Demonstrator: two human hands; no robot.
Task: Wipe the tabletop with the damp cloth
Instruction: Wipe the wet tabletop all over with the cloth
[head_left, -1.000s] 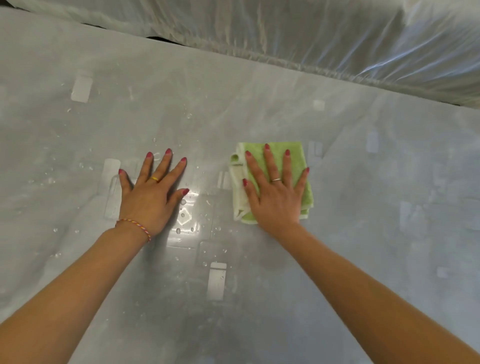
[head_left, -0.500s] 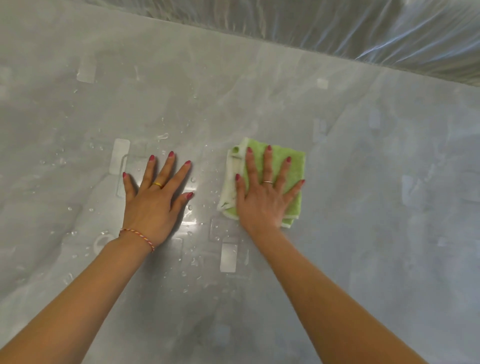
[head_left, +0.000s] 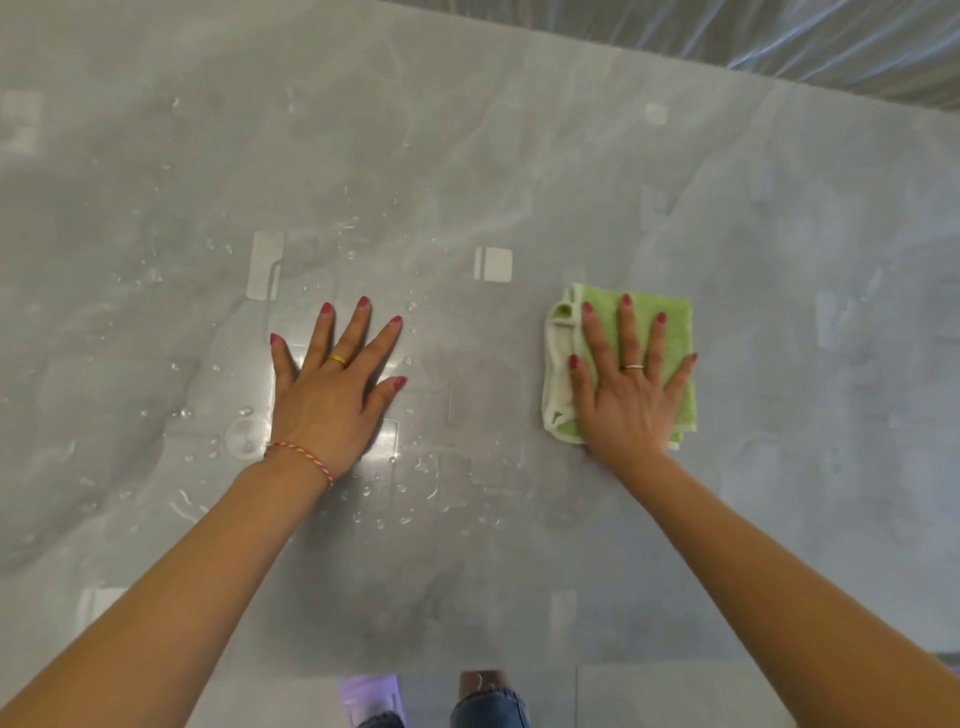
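Head view, looking down on a grey, glossy tabletop (head_left: 519, 156), its far edge running across the top right against a band of crinkled clear plastic sheeting (head_left: 831, 47). Left hand (head_left: 332, 400) pressed flat and empty on the surface a little left of the middle, fingers spread and pointing toward the far edge, nails painted red, a gold ring (head_left: 337, 359) on one finger and a braided red-and-yellow bracelet (head_left: 304, 457) at the wrist. Scattered water droplets (head_left: 405, 499) around that hand, thickest just nearer than the wrist and out toward the left edge; more beads beyond the fingertips. Right hand (head_left: 631, 400) laid open, palm down, on top of the damp cloth (head_left: 670, 322), fingers splayed over it, not curled around it, a thin silver ring (head_left: 633, 367) on one finger. Cloth folded into a rough square, light green with a pale cream edge bunched up on its left side, lying flat right of the middle and well apart from the left hand. Pale rectangular reflections of lights on the gloss, one (head_left: 493, 264) between the two hands and slightly beyond them. Near edge at the bottom of the frame, with blue denim (head_left: 488, 706) below it.
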